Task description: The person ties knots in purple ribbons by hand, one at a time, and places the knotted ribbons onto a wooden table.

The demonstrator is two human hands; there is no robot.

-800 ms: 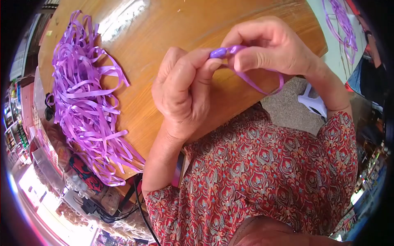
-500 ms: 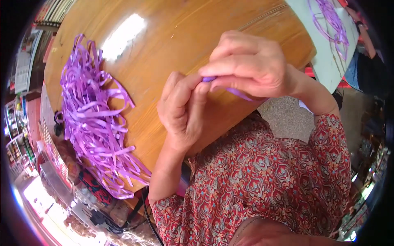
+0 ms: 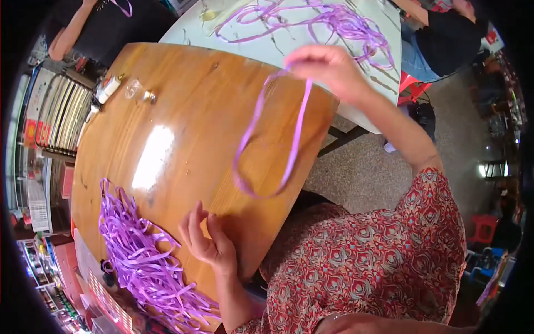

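My right hand (image 3: 328, 69) is raised over the far right of the wooden table, its fingers closed on a thin purple ribbon loop (image 3: 295, 146). The loop hangs down in a long oval above the tabletop. Nearer to me, my left hand (image 3: 210, 245) is empty, with its fingers apart and slightly curled. To the left of that hand lies a tangled heap of purple ribbons (image 3: 142, 264) along the table's near left edge.
A white table (image 3: 384, 83) adjoins the wooden table (image 3: 194, 89) and bears more purple ribbons (image 3: 347, 25). A white bottle (image 3: 109, 89) stands at the far left, near a wire rack (image 3: 64, 114). Two people are beyond the tables.
My hands have parted: the right has moved up and away, with the ribbon loop hanging from it, while the left has opened and lowered. The view has shifted, showing more of the white table.
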